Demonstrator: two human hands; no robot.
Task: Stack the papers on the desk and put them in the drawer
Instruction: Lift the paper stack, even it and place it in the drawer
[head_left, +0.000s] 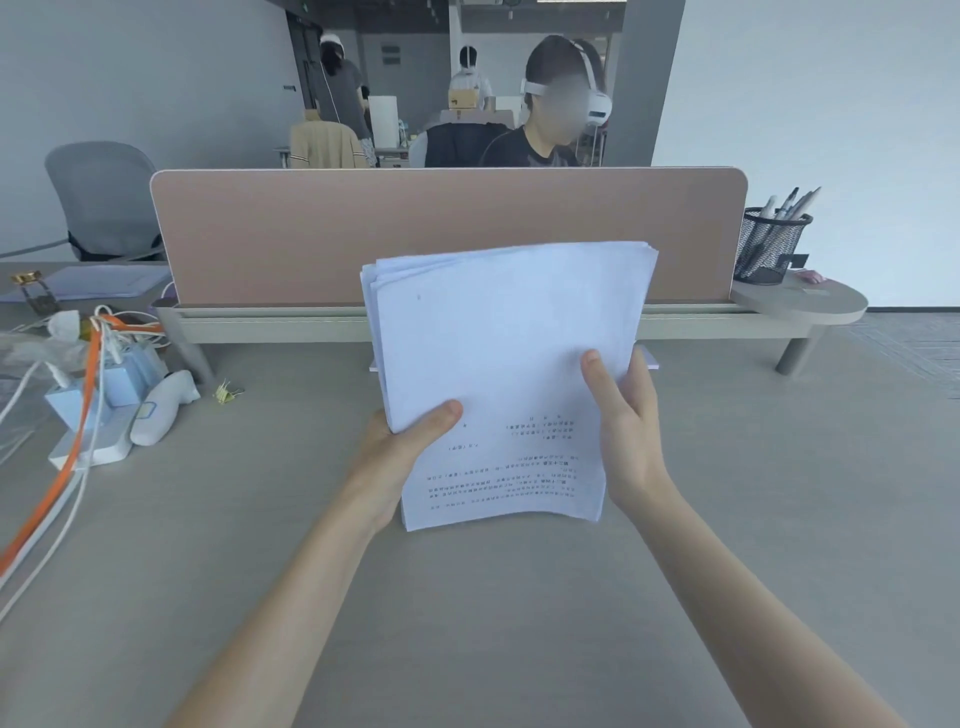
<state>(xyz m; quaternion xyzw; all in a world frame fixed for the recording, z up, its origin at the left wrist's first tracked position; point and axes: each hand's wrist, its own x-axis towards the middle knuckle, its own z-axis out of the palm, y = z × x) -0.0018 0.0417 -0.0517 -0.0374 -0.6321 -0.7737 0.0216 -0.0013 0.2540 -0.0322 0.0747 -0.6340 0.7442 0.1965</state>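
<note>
A thick stack of white printed papers (504, 364) stands tilted above the grey desk (467, 597), its lower edge close to the desk top. My left hand (400, 447) grips the stack's left edge, thumb on the front sheet. My right hand (623, 415) clamps the right edge, thumb on the front and fingers behind. The sheets at the top left corner are fanned and uneven. Another sheet (650, 359) lies flat on the desk behind the stack, mostly hidden. No drawer is in view.
A pink divider panel (311, 234) runs across the back of the desk. At the left lie a power strip with chargers and cables (98, 415), a binder clip (227, 392) and a paper sheet (104, 280). A mesh pen holder (769, 244) stands at the right. A person sits behind the divider.
</note>
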